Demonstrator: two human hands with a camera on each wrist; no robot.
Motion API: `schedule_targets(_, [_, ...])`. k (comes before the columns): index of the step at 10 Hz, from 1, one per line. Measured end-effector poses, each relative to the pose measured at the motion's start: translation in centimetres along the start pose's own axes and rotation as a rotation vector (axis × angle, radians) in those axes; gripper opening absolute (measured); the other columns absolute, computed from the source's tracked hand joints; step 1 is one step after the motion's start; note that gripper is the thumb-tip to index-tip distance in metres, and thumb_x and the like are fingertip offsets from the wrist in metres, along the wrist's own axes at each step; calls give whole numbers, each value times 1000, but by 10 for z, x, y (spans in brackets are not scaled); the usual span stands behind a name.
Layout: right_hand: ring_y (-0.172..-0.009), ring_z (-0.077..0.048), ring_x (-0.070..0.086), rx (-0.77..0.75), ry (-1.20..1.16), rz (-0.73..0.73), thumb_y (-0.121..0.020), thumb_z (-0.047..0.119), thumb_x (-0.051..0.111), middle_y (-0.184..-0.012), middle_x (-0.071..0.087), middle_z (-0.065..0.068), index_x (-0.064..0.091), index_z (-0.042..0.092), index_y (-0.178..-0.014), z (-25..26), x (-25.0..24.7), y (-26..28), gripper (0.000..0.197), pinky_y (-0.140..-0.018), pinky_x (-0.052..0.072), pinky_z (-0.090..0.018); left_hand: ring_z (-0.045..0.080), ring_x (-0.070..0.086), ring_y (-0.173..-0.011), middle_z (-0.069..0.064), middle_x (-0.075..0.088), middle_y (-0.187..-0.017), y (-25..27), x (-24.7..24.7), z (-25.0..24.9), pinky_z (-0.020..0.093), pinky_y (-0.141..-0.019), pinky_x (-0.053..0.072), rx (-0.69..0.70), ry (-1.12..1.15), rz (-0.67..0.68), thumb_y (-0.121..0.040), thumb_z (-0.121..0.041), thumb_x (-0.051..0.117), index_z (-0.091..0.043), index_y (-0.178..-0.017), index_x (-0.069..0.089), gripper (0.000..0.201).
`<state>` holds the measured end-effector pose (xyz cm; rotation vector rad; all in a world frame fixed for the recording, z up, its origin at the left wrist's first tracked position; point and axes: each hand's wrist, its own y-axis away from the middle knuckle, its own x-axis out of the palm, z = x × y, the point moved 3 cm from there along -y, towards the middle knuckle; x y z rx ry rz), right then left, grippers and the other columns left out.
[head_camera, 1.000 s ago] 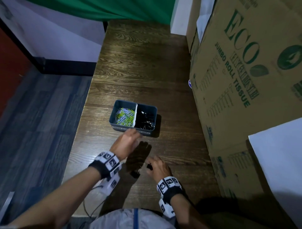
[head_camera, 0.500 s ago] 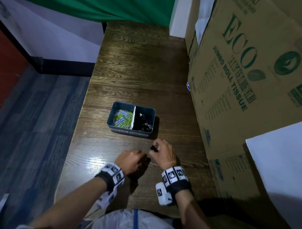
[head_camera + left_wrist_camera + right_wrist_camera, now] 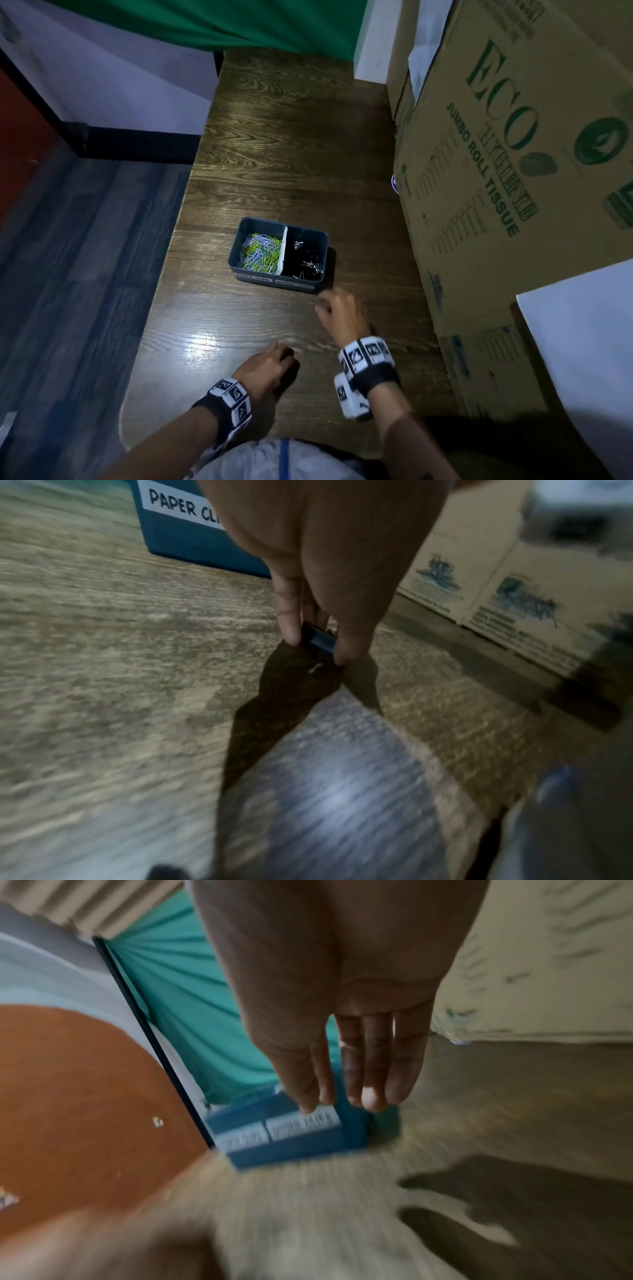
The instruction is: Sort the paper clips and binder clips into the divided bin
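Observation:
A blue divided bin (image 3: 239, 255) stands mid-table, with coloured paper clips (image 3: 260, 250) in its left compartment and black binder clips (image 3: 306, 260) in its right. My right hand (image 3: 325, 305) hovers just in front of the bin's right front corner. In the right wrist view its fingers (image 3: 373, 1074) are straight and hold nothing, above the bin (image 3: 291, 1148). My left hand (image 3: 284, 354) is low over the table's near part. In the left wrist view it (image 3: 316, 649) pinches a black binder clip (image 3: 322, 642) just above the wood, near the bin's paper-clip label (image 3: 181, 507).
Large cardboard boxes (image 3: 513, 171) wall off the right side of the dark wooden table (image 3: 291, 154). The table's left edge drops to a grey floor (image 3: 85, 257). A green cloth (image 3: 239, 24) hangs at the far end.
My right hand carried a black clip from the table's front up to the bin and is now empty. My left hand drew back from the bin and took hold of a binder clip.

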<state>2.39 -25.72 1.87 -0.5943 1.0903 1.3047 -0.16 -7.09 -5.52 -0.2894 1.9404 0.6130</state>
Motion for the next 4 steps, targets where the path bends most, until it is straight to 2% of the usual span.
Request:
schedule_targets(1, [-105, -16, 60, 109, 84, 207, -98, 31, 54, -120, 60, 1, 66, 27, -111, -24, 38, 51, 18, -91, 51, -31, 25, 50, -95, 3, 55, -105, -7, -12, 1, 38, -70, 50, 77, -43, -22, -91, -38, 37, -21, -103, 58, 30])
schedule_targets(2, [-97, -22, 65, 225, 174, 304, -91, 49, 48, -100, 68, -1, 65, 27, -91, -51, 62, 102, 28, -80, 52, -35, 27, 56, -92, 6, 55, -102, -23, -49, 17, 36, -66, 53, 25, 68, -83, -77, -34, 64, -21, -108, 55, 35])
schedule_targets(3, [-99, -23, 64, 332, 194, 426, -81, 63, 40, -98, 68, -3, 60, 26, -88, -82, 85, 152, 43, -77, 48, -33, 31, 56, -95, 12, 55, -106, -50, -97, 31, 38, -69, 54, 20, 54, -173, -67, -18, 75, -13, -109, 55, 47])
schedule_targets(4, [-103, -14, 57, 371, 164, 549, -70, 68, 32, -102, 64, 2, 58, 30, -82, -109, 116, 190, 48, -82, 38, -25, 26, 47, -107, 11, 51, -116, -79, -151, 39, 39, -82, 48, -20, 75, -300, -79, -19, 71, -12, -122, 54, 47])
